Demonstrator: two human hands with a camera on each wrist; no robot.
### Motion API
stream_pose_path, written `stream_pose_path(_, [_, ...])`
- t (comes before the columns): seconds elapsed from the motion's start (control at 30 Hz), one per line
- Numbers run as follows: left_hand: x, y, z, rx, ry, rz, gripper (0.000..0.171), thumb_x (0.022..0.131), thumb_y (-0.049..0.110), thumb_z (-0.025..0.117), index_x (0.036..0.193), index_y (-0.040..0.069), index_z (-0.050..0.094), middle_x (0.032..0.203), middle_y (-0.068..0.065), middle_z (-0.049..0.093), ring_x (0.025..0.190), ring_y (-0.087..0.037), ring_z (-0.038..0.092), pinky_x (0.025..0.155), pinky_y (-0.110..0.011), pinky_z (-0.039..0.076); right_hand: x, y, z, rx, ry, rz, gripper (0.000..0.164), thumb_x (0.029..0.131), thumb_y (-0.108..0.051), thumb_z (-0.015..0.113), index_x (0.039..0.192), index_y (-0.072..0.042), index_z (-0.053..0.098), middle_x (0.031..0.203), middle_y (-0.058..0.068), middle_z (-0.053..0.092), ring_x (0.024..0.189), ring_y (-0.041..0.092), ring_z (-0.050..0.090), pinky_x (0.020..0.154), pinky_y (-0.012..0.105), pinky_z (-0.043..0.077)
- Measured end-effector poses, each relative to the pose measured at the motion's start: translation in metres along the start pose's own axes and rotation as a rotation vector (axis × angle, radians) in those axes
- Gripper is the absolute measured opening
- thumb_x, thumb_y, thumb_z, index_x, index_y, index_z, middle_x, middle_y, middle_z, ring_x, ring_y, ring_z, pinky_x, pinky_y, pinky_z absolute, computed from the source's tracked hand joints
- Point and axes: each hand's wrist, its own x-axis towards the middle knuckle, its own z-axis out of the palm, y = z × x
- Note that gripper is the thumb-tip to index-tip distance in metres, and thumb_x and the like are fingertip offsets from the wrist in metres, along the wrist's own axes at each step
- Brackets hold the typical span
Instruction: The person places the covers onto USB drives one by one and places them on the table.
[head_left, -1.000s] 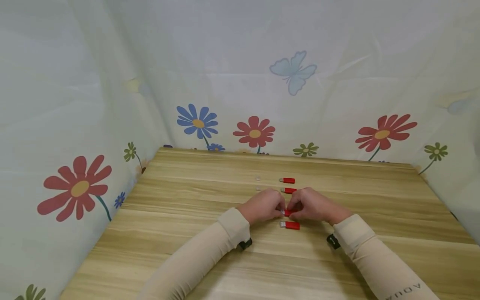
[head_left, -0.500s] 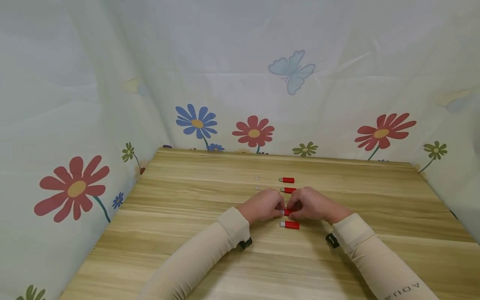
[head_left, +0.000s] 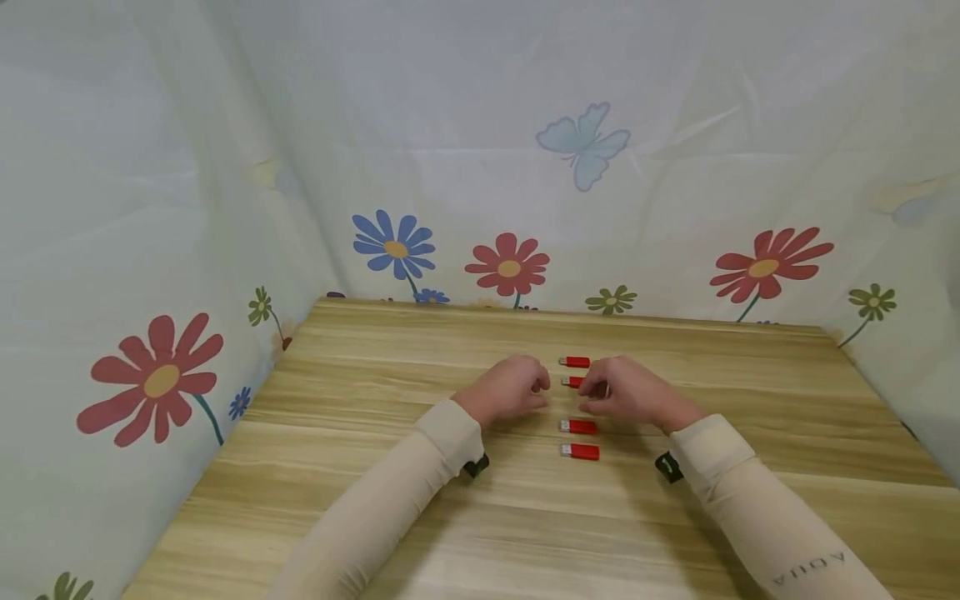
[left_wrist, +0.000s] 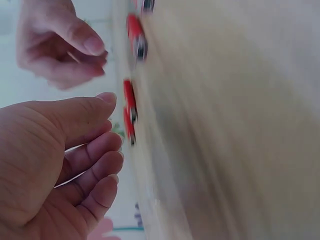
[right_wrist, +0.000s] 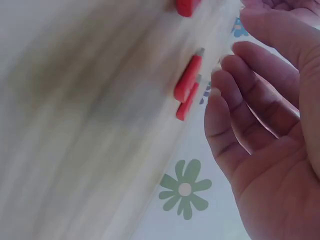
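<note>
Four is avoided here: several red USB sticks lie in a column on the table, their metal plugs pointing left. The farthest USB stick point(head_left: 576, 362) is fully visible, while the second USB stick point(head_left: 572, 382) is partly covered by my right hand point(head_left: 632, 390). Nearer lie a third USB stick point(head_left: 579, 427) and the nearest USB stick point(head_left: 581, 452), both with larger pale ends. My left hand point(head_left: 510, 388) hovers left of the column, fingers loosely bent and holding nothing. In the right wrist view my right hand point(right_wrist: 270, 115) also has relaxed, bare fingers, beside two red sticks.
The wooden table point(head_left: 337, 400) reaches back to a pale curtain point(head_left: 450, 125) printed with flowers and a butterfly. Dark wrist devices, such as the right one point(head_left: 668, 467), sit under both cuffs.
Both hands have let go of the third USB stick, which now lies uncovered. They have risen and moved away from me, the left also leftward. The small clear pieces are now hidden from the head view.
</note>
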Motion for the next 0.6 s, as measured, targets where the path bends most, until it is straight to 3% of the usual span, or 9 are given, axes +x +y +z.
stream_pose_path(0.13, [0.001,-0.012,-0.007,0.022,0.031,-0.061,0.022,0.096,0.026,0.073,0.112,0.011,0.075,0.108,-0.001,0.073,0.092,-0.012,0.063,0.089,-0.028,0.056,0.008,0.001,-0.004,-0.051,0.029,-0.006,0.006,0.088,-0.016,0.081,0.093,-0.012,0.08,0.087,-0.003,0.069,0.077,0.01,0.061,0.074,0.029,0.056])
stream_pose_path(0.27, [0.0,-0.024,-0.01,0.031,0.062,-0.106,0.013,0.098,0.02,0.068,0.101,0.008,0.074,0.099,-0.002,0.068,0.084,-0.015,0.057,0.081,-0.03,0.052,0.017,0.003,-0.003,-0.092,0.036,0.011,0.009,0.088,-0.016,0.081,0.094,-0.009,0.08,0.088,0.0,0.069,0.079,0.016,0.063,0.074,0.033,0.056])
stream_pose_path(0.43, [-0.001,-0.034,-0.009,0.084,0.097,-0.093,0.007,0.093,0.01,0.066,0.086,0.008,0.069,0.086,0.0,0.058,0.078,-0.016,0.047,0.073,-0.029,0.044,0.025,0.008,0.0,-0.126,0.034,0.05,0.016,0.087,-0.017,0.082,0.099,-0.006,0.079,0.093,0.004,0.072,0.082,0.016,0.063,0.078,0.037,0.058])
stream_pose_path(0.6, [0.001,-0.035,-0.009,0.13,0.076,-0.098,0.028,0.092,0.011,0.068,0.068,0.013,0.055,0.075,0.001,0.047,0.075,-0.016,0.041,0.072,-0.029,0.038,0.028,0.012,0.001,-0.12,0.025,0.072,0.02,0.086,-0.018,0.083,0.102,-0.005,0.078,0.097,0.007,0.073,0.084,0.017,0.064,0.082,0.04,0.059])
